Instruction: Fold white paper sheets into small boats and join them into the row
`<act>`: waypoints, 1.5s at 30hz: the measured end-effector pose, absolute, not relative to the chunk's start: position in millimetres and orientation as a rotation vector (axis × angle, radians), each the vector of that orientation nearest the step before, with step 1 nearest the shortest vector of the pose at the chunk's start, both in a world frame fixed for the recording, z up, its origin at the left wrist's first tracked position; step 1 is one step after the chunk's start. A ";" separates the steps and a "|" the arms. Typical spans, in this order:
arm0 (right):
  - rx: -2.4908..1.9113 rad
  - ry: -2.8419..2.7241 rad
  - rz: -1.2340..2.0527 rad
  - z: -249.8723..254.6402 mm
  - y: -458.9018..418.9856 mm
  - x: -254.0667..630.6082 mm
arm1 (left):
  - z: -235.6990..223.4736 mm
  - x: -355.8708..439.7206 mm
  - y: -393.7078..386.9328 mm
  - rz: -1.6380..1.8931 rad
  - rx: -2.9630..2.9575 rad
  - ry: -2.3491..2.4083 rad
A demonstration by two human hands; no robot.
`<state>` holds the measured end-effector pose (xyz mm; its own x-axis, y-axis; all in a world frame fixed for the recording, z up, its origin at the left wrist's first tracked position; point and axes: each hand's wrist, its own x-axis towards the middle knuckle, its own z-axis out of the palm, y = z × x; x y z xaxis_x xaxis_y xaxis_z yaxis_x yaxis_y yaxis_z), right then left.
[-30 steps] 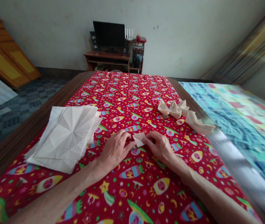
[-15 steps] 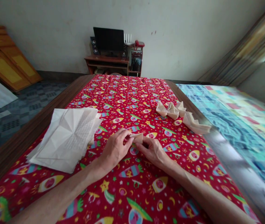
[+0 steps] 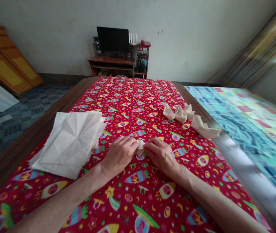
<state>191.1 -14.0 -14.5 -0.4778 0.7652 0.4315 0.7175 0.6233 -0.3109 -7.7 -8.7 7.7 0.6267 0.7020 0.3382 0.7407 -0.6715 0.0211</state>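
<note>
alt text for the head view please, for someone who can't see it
The left hand and right hand hold a small folded paper over a red patterned cloth. Creased sheets lie at left, folded paper shapes at right.

Two hands (image 3: 122, 151), one held paper (image 3: 140, 147), one monitor (image 3: 113, 39).

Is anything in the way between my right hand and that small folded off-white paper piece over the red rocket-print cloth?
Nothing visible is: the bare right hand touches the small folded off-white paper piece at its right edge, while the bare left hand meets its left edge.
</note>
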 end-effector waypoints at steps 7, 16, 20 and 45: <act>-1.224 -2.383 0.109 -17.3 -12.1 192.0 | -9.1 -17.2 -5.6 -0.665 -2.785 -1.318; -1.277 -2.343 0.267 -9.9 -6.3 189.0 | -15.6 -14.8 -4.5 -0.885 -2.821 -1.457; -1.301 -2.450 0.179 -7.7 0.6 188.3 | -16.2 -15.2 -5.2 -0.948 -2.804 -1.579; -1.489 -2.543 0.109 -2.7 12.6 179.8 | -6.7 -7.2 1.1 -0.680 -2.652 -1.769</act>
